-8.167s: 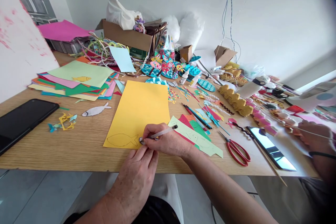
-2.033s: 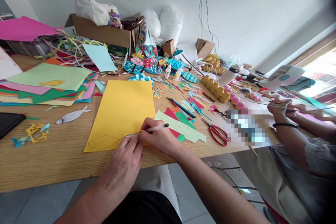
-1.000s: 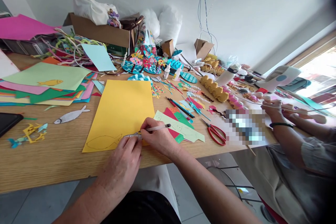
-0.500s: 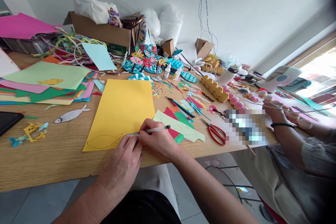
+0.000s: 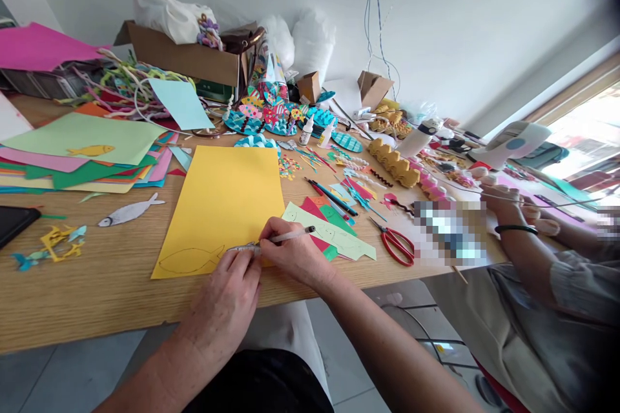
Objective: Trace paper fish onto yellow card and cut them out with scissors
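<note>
A sheet of yellow paper (image 5: pixel 232 200) lies at the table's front edge, with a fish outline drawn in its lower left corner. My left hand (image 5: pixel 236 284) bends its fingers down on a small grey-white paper fish cutout (image 5: pixel 245 247), pressing it to the sheet's lower edge. That cutout is mostly covered by my fingers. In my right hand (image 5: pixel 288 248) is a white pen (image 5: pixel 298 234) with a dark end, its tip hidden beside the cutout. Another white paper fish (image 5: pixel 130 210) rests on the wood to the left.
Coloured paper scraps (image 5: pixel 334 226) and red-handled scissors (image 5: pixel 398 245) lie to the right, pens (image 5: pixel 334 197) behind them. Stacked coloured sheets (image 5: pixel 87 142) and a dark tablet-like object (image 5: pixel 17 222) are at left. A co-worker's hands (image 5: pixel 506 203) are at far right.
The view has shifted slightly. Both hands stay at the sheet's lower edge, the pen in nearly the same place beside the cutout.
</note>
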Demonstrator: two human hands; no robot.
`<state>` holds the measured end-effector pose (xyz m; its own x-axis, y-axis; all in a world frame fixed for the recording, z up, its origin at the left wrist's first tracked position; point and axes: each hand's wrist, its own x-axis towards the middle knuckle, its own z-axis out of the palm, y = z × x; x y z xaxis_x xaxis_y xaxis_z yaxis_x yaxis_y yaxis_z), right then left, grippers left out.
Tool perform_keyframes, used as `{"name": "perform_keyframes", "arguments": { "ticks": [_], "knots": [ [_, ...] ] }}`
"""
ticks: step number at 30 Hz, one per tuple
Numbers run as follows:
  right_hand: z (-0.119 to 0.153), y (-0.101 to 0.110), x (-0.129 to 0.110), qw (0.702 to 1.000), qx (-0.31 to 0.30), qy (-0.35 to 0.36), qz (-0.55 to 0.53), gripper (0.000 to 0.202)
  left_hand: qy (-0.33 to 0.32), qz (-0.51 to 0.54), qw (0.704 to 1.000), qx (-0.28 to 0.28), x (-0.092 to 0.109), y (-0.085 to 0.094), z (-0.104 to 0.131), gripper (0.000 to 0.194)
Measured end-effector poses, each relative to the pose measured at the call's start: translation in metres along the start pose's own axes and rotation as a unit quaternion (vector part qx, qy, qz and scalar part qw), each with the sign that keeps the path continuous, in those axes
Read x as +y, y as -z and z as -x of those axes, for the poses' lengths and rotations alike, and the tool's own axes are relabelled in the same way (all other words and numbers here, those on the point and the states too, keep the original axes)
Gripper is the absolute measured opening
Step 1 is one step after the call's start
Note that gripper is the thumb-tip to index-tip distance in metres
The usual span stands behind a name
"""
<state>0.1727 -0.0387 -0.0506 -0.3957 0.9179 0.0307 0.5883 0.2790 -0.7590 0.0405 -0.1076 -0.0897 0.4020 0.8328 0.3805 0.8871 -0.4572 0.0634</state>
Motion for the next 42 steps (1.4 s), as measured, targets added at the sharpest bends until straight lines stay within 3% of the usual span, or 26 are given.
{"name": "perform_keyframes", "arguments": {
  "ticks": [21, 29, 42],
  "knots": [
    [0.002, 0.011, 0.002, 1.000, -0.005, -0.022, 0.008, 0.013, -0.037, -0.014, 0.998, 0.041, -0.002, -0.001, -0.002, 0.029],
    [0.002, 0.012, 0.004, 0.999, -0.006, -0.022, 0.023, 0.012, -0.050, -0.018, 0.999, -0.004, -0.004, 0.001, -0.004, 0.034],
    [0.003, 0.012, 0.004, 0.999, 0.009, -0.033, 0.016, 0.012, -0.036, -0.010, 0.999, 0.004, -0.002, 0.002, -0.007, 0.030]
  ]
}}
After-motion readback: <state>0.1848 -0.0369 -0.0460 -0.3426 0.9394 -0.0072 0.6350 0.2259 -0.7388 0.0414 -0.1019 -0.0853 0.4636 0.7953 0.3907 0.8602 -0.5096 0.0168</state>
